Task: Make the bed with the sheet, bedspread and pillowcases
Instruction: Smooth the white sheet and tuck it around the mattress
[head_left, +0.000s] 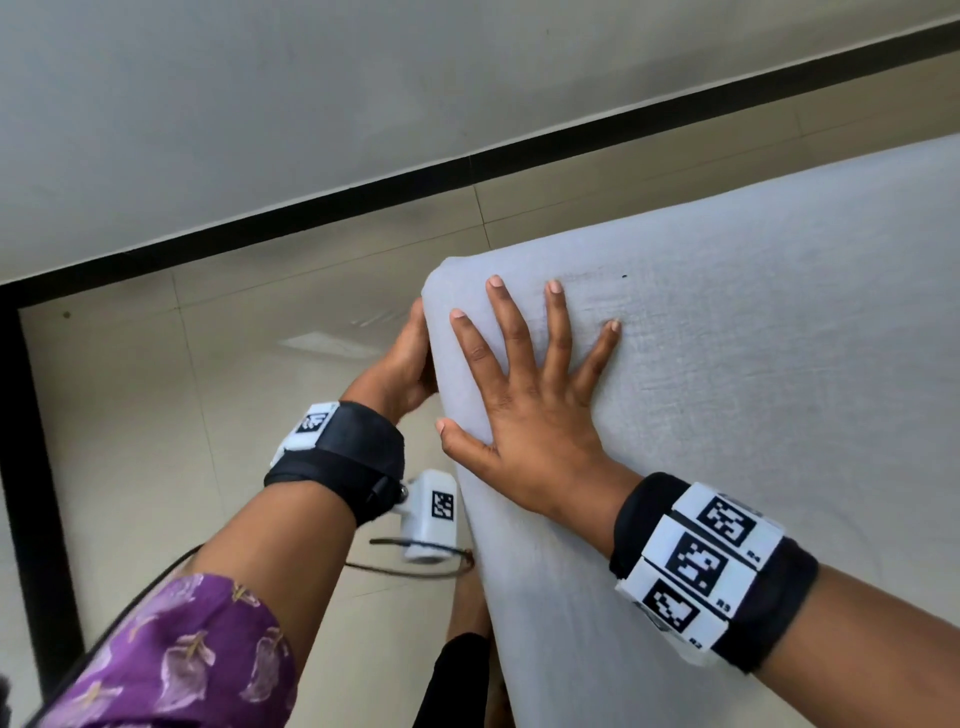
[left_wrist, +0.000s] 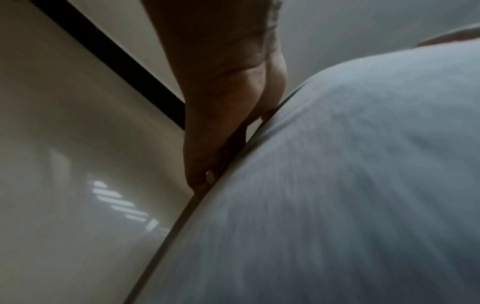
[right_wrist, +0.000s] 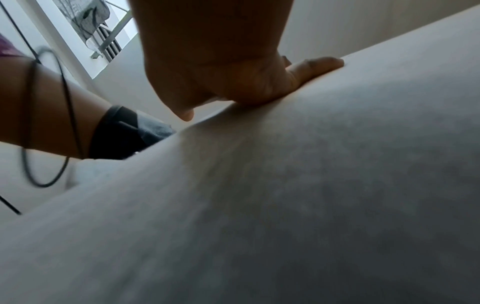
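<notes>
A white sheet (head_left: 727, 364) covers the mattress, and its near left corner lies under my hands. My right hand (head_left: 530, 353) lies flat on top of that corner with the fingers spread, pressing the sheet (right_wrist: 285, 185) down. In the right wrist view the right hand (right_wrist: 246, 82) shows its palm on the cloth. My left hand (head_left: 408, 361) is at the side of the corner, below the top edge, with its fingers curled against the sheet (left_wrist: 337, 185). In the left wrist view the left hand (left_wrist: 221, 127) pinches the cloth along the mattress edge; its fingertips are mostly hidden.
Beige floor tiles (head_left: 208, 389) run left of the bed up to a black skirting strip (head_left: 363, 197) and a grey wall (head_left: 311, 78). A thin black cable (head_left: 415, 570) hangs from my left wrist. My leg (head_left: 457, 675) stands close against the bed's side.
</notes>
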